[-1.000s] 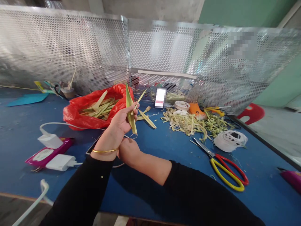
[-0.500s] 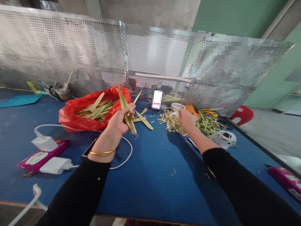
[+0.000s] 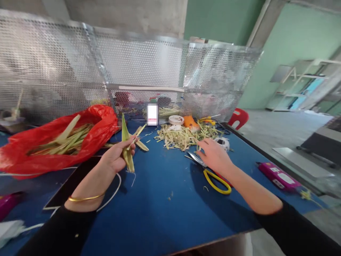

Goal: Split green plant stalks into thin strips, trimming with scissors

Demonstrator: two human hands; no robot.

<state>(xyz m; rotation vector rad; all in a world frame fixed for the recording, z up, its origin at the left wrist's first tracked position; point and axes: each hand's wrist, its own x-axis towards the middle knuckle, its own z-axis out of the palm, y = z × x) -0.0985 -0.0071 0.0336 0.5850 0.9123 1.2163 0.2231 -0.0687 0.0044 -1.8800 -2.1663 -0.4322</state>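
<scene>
Left hand (image 3: pixel 117 154): one, thumb and fingers clamped on a few leaves (image 3: pixel 128 161), upright above the blue table (image 3: pixel 157 213). Right hand (image 3: pixel 214 154): one, fingers apart, over the scissors (image 3: pixel 197 159); contact could not be told. Done, by appearance: leaves gathered in one grip, cut scraps (image 3: pixel 178 138) heaped at the back. Left: leaf ends splayed, no binding visible; more long strips (image 3: pixel 70 138) lay unused in the red bag (image 3: pixel 102 115). String (image 3: pixel 223 143): one ball, beyond the right hand.

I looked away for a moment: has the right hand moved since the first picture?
Yes: the right hand has moved rightward, from beside the left hand to the scissors.
</scene>
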